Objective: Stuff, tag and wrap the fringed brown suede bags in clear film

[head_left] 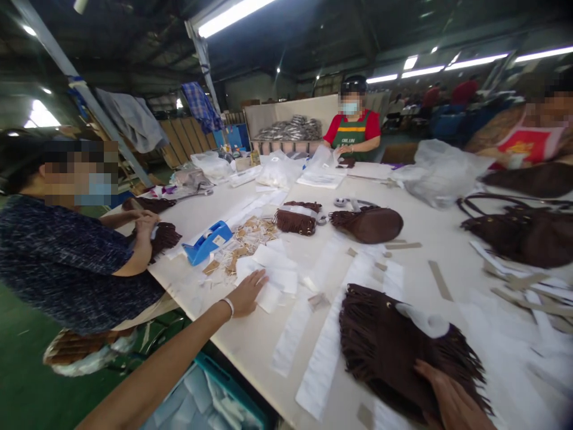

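My left hand [248, 294], with a pale band at the wrist, reaches forward over the table. Its outstretched fingers rest on a loose pile of white paper sheets [275, 269]. At the lower right, my right hand [452, 397] lies against a dark brown fringed bag [387, 340], fingers extended on its surface; the frame edge cuts off part of this hand. A piece of white wrapping [425, 321] sits around the bag's upper part. Beside the paper pile are many brown tags with white strings [250, 233] and a blue tape dispenser [207, 242].
More brown bags [371, 224] lie across the white table [250, 340], with a clear plastic bag [441, 170] farther back. White strips and tan strips [440, 279] are scattered about. A teal bin [233, 388] stands below the edge. Co-workers [71, 257] sit or stand around the table.
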{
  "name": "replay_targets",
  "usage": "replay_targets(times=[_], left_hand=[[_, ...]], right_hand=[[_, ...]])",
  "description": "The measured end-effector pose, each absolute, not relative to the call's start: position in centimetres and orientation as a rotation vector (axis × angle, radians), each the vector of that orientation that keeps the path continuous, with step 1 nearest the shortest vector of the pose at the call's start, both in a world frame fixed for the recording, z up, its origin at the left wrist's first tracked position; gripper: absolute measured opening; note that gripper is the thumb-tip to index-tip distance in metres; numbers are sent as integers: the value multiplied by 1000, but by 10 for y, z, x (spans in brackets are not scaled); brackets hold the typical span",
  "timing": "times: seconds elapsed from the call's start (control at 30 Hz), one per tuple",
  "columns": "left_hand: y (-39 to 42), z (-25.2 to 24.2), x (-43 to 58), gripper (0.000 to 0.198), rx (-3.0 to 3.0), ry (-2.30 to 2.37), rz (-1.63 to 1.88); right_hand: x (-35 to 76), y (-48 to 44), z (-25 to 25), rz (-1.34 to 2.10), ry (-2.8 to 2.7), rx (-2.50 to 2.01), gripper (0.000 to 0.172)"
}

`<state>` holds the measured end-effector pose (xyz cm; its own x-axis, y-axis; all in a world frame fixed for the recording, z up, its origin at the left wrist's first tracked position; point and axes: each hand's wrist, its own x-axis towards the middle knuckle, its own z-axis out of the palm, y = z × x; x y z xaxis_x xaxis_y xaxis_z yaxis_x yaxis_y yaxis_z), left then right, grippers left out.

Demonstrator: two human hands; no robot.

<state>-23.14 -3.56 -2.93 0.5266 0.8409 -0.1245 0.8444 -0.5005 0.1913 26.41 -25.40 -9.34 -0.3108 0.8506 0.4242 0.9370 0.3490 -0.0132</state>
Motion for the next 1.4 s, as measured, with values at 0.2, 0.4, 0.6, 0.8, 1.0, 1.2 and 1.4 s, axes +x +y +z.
replay_targets(times=[0.2,0.4,0.6,0.8,1.0,1.2,1.4], left_hand=[[-36,-8,-234,33,2490,1651,107],[-52,31,-219,19,2314,1825,212],[-130,73,-96,23,2022,1167,441],[-220,49,14,3,2194,552,269],[-206,31,14,23,2370,621,370],[-175,-1,33,38,2786,762,256],[-145,-17,22,49,2830,645,145]], right_hand=[[244,-255,-60,-277,-2287,-1639,55],[230,-268,-22,-30,-2241,-1823,62],[221,-310,24,159,-1851,-1876,61],[156,-357,13,1020,-898,-1700,48],[136,-377,-35,1405,-384,-1403,55],[128,-340,-41,1371,-219,-1364,43],[120,-315,-47,1151,82,-1311,35]])
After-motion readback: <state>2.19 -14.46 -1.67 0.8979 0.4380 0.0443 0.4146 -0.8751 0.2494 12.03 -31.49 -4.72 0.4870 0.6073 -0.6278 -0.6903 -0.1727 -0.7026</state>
